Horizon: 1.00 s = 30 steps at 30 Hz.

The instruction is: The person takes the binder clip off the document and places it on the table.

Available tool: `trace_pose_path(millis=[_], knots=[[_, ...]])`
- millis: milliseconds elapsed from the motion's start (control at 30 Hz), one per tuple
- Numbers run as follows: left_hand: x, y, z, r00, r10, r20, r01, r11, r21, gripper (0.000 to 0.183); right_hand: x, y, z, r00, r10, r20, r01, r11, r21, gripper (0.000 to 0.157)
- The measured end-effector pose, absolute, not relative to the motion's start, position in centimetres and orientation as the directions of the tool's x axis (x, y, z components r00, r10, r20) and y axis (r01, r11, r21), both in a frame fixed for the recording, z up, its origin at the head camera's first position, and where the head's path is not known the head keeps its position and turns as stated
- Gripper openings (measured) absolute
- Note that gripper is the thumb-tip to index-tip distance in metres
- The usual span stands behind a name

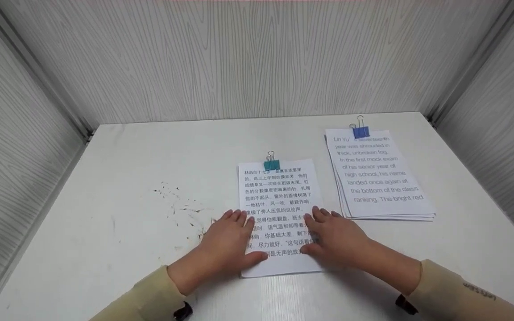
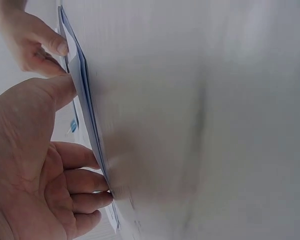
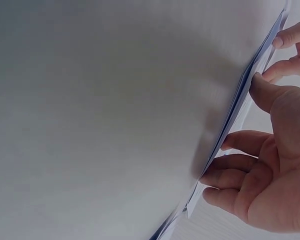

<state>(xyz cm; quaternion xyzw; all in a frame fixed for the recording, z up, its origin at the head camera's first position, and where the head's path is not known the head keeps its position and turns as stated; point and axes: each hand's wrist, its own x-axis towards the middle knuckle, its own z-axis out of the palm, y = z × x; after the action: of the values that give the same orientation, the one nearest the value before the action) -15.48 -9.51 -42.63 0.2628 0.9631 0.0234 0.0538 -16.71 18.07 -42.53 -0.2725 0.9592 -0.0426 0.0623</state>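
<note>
A stack of printed sheets with Chinese text lies on the table, a teal binder clip at its top edge. My left hand rests along the stack's left edge, thumb over the top sheet. Along the right edge lies my right hand, its thumb also on the paper. In the left wrist view, the fingertips of the left hand touch the side of the stack. The right wrist view has the right hand with relaxed, slightly bent fingers against the sheets' edge.
Farther back on the right lies a second stack with English text, its sheets slightly fanned, under a blue binder clip. Dark marks speckle the white table left of the hands. Wood-grain panels enclose the back and sides.
</note>
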Motion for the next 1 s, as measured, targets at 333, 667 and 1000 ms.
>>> trace_pose_path(millis=[333, 667, 1000], knots=[[-13.9, -9.7, -42.6, -0.85, 0.517, -0.099, 0.512, 0.856, 0.072, 0.093, -14.9, 17.9, -42.4, -0.837, -0.544, -0.064, -0.532, 0.835, -0.142, 0.079], [-12.7, -9.7, -42.6, -0.851, 0.508, -0.134, 0.501, 0.862, 0.084, 0.094, -13.5, 17.9, -42.4, -0.841, -0.537, -0.068, -0.522, 0.839, -0.155, 0.079], [-12.4, -9.8, -42.9, -0.846, 0.521, -0.116, 0.518, 0.854, 0.061, 0.095, -15.0, 18.7, -41.5, -0.867, -0.498, -0.026, -0.47, 0.834, -0.29, 0.073]])
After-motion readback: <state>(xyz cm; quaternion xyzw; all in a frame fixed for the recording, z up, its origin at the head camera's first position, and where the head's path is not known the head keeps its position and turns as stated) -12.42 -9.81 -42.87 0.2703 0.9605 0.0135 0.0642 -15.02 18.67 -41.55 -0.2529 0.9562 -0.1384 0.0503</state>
